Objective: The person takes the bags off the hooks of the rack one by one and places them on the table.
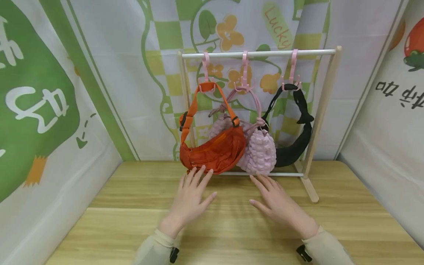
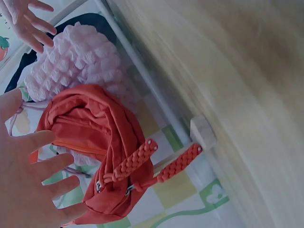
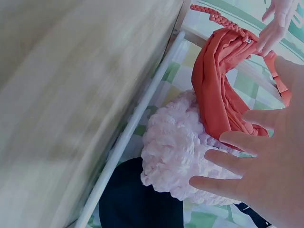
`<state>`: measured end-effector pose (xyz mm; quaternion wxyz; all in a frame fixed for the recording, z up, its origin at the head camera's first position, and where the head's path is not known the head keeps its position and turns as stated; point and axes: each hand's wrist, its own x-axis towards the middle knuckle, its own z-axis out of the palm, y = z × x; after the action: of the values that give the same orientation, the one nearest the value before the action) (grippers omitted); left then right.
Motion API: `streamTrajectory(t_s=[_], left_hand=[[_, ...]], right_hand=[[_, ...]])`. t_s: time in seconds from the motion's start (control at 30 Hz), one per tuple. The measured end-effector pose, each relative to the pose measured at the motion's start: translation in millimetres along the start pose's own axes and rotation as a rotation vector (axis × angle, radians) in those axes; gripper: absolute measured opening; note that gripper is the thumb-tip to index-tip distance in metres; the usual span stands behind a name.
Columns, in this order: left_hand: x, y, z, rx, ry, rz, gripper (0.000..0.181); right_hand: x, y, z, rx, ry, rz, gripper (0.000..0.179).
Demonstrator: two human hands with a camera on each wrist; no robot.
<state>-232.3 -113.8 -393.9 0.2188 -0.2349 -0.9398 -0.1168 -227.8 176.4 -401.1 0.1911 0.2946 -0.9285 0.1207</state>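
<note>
An orange waist bag [image 1: 215, 149] hangs by its strap from a pink hook [image 1: 206, 70] on the left of a small rack. Beside it a puffy pink bag [image 1: 260, 151] hangs from the middle hook, partly behind the orange one. On the right hook hangs a black bag [image 1: 293, 147]. My left hand [image 1: 191, 197] is spread with fingers straight, its fingertips just below the orange bag in the head view. My right hand [image 1: 278, 200], fingers also extended, is just in front of the pink bag's lower end. Neither hand holds anything.
The rack has a metal top bar [image 1: 265, 54], wooden side posts [image 1: 322, 110] and a low bar [image 1: 285, 174] near the wooden table [image 1: 232, 235]. A printed curtain [image 1: 116, 73] stands behind, with printed side panels left and right. Braided zipper pulls [image 2: 135, 160] dangle from the orange bag.
</note>
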Motion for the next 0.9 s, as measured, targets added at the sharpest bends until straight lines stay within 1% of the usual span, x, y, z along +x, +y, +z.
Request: streamTrajectory(t_s=[0.13, 0.3, 0.63, 0.8, 0.9], left_hand=[[6.6, -5.2, -5.7, 0.016, 0.027, 0.013, 0.064], [13.6, -11.7, -11.0, 0.037, 0.044, 0.027, 0.063], [24.7, -18.1, -23.3, 0.048, 0.074, 0.045, 0.060], [28.3, -22.3, -27.5, 0.041, 0.088, 0.049, 0.060], [31.7, -24.7, -30.7, 0.057, 0.099, 0.053, 0.060]], right_hand=[[9.2, 3, -4, -0.001, 0.023, -0.038, 0.070], [17.8, 6, -9, 0.012, 0.035, -0.062, 0.068], [31.0, 9, -15, 0.030, 0.043, -0.074, 0.063], [38.5, 9, -21, 0.018, 0.025, -0.086, 0.062], [43.3, 9, -26, 0.010, 0.011, -0.089, 0.062]])
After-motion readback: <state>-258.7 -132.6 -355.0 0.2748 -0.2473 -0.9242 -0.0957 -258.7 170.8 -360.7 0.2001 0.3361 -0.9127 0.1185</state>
